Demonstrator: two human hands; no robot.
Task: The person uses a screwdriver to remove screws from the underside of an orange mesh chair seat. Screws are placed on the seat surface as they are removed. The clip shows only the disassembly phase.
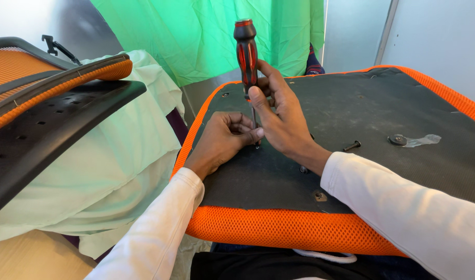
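1. A bright green curtain hangs across the back, lit evenly by soft daylight.
2. Pale grey wall panels stand at the right, with a slim upright strip between them.
3. At the left, a pale green cloth drapes over something bulky (its shape is hidden).
4. A black and orange mesh chair back lies on that cloth.
5. A tan surface shows at the lower left.

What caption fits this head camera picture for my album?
Right hand holds a red-black screwdriver upright on an orange chair seat's underside; left hand steadies its tip.
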